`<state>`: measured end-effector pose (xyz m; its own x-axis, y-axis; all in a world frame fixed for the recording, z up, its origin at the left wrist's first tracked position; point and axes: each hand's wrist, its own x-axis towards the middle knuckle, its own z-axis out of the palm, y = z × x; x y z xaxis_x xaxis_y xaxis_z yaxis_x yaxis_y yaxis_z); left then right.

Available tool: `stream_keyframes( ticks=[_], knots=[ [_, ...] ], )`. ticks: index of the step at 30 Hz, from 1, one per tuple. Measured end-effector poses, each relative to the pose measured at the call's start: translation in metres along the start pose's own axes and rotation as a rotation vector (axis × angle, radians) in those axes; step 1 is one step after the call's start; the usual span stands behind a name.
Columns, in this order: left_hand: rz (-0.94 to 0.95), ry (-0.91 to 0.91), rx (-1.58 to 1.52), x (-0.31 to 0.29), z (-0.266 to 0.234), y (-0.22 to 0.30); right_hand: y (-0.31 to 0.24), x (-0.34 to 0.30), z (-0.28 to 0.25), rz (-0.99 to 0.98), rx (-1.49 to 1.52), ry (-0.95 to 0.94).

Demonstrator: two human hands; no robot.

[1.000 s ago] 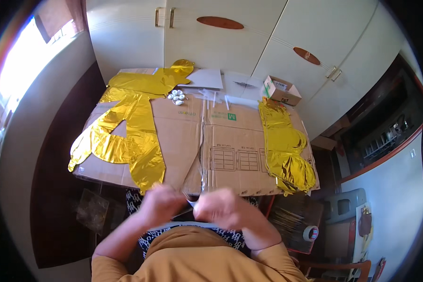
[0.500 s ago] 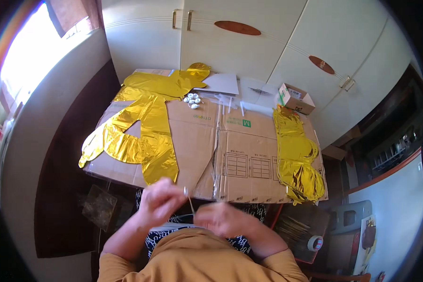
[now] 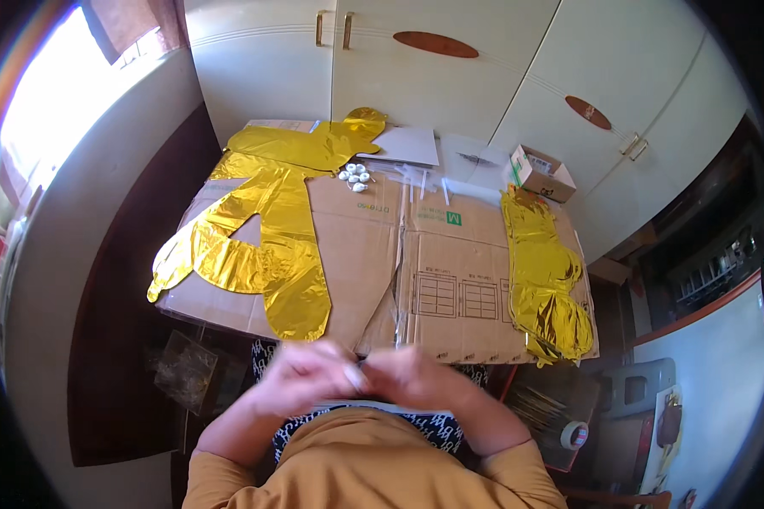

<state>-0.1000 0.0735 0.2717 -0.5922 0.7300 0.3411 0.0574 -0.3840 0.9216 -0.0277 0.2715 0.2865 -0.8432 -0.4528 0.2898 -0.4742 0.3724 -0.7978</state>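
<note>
Both hands meet in front of my belly at the table's near edge, blurred by motion. My left hand [image 3: 307, 373] is closed, fingers bent, around a small white roll [image 3: 354, 376] whose detail is smeared. Right beside it, my right hand [image 3: 416, 377] is closed too, fingertips against the roll; whatever they pinch is hidden. Ahead on the cardboard-covered table [image 3: 356, 254] lies a flat gold foil balloon [image 3: 293, 254], shaped like a letter or figure. Several small white rolls [image 3: 356, 176] are clustered beyond it.
At the right lies a stack of gold foil balloons [image 3: 547, 271]. Behind it stands an open small carton [image 3: 542, 174]. White sheets [image 3: 403, 146] and clear strips sit at the back. Lower right are a tape roll [image 3: 574, 435], thin gold sticks [image 3: 539, 411] and a grey stool [image 3: 641, 386].
My hands have come together; half a second ago they were apart, with a thin strand stretched between them. The left hand moved down and right, the right hand slightly up.
</note>
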Motion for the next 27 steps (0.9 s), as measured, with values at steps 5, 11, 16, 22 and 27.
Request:
stream_keyframes(
  ticks=[5, 11, 16, 22, 27],
  knots=[
    [0.006, -0.102, 0.546, -0.004, -0.002, -0.015, 0.001, -0.003, -0.010, 0.183, 0.279, 0.145],
    [-0.045, 0.487, 0.508, 0.016, -0.022, -0.009, -0.002, -0.002, 0.015, -0.019, 0.124, -0.171],
    [-0.114, -0.222, 0.067, -0.014, -0.009, -0.009, 0.011, 0.013, -0.015, 0.257, -0.008, 0.186],
    [-0.078, 0.042, 0.578, 0.002, -0.020, -0.022, -0.007, 0.009, -0.006, 0.144, 0.206, 0.068],
    [-0.233, 0.267, -0.151, 0.004, -0.016, -0.009, 0.020, 0.004, 0.004, -0.035, -0.037, -0.065]
  ],
)
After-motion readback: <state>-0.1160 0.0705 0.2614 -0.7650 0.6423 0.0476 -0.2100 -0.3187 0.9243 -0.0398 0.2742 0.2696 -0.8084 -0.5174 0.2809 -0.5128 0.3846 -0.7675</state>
